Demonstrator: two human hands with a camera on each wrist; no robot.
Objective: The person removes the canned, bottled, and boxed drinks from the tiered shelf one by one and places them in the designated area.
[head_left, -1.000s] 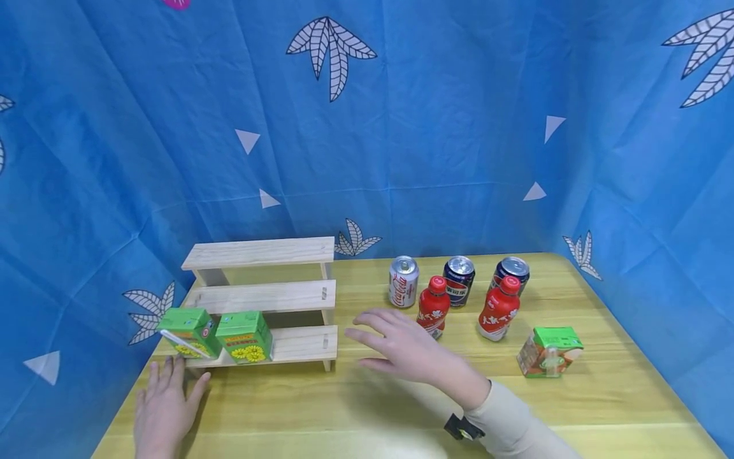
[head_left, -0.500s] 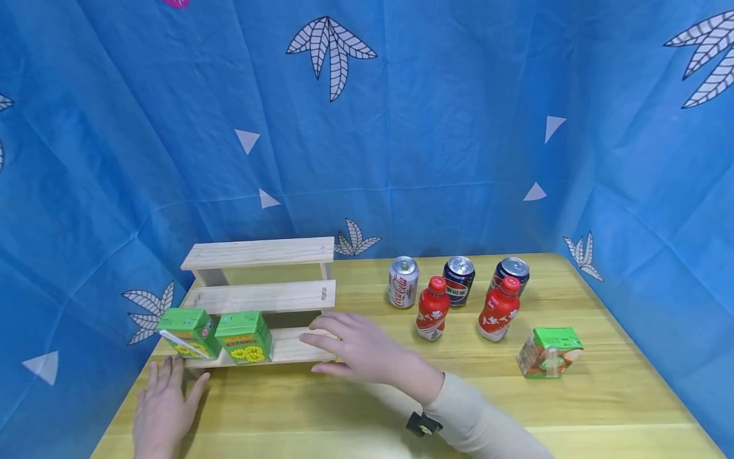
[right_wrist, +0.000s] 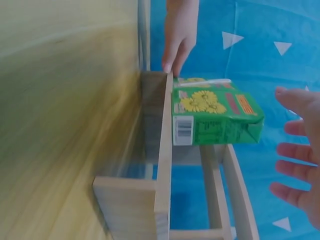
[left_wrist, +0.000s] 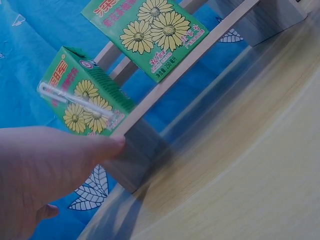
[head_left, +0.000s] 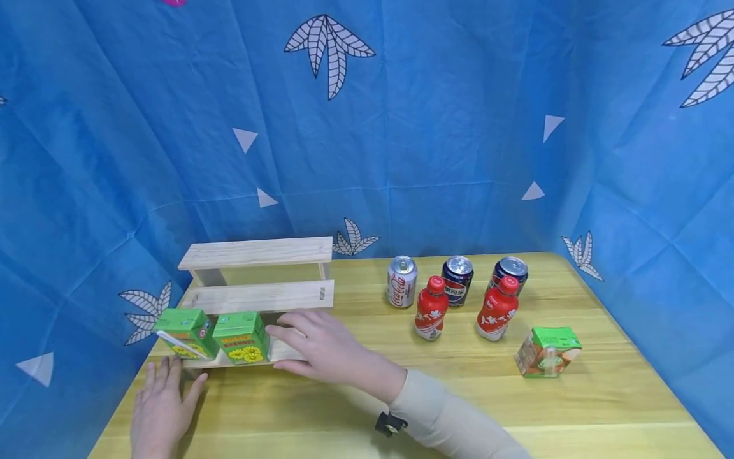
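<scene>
A three-step wooden shelf (head_left: 258,296) stands at the left of the table. Two green juice cartons with yellow flowers sit on its lowest step: the left carton (left_wrist: 82,97) carries a wrapped straw, and the right carton (head_left: 241,338) stands beside it. My right hand (head_left: 321,347) is over the free end of that step, fingers spread and loosely bent, just right of the right carton. A gap separates fingers and carton in the right wrist view. My left hand (head_left: 166,405) lies at the shelf's front left corner, its thumb (left_wrist: 112,145) touching the step's edge.
Right of the shelf stand a silver cola can (head_left: 402,282), two dark blue cans, one being the nearer can (head_left: 457,280), and two red bottles, the left bottle (head_left: 431,309) among them. A green-and-brown carton (head_left: 548,352) stands farther right. Blue cloth (head_left: 459,127) encloses the table.
My right hand has moved left from beside the red bottle, past the shelf's right end, to the right carton. My left hand stays in place at the shelf corner.
</scene>
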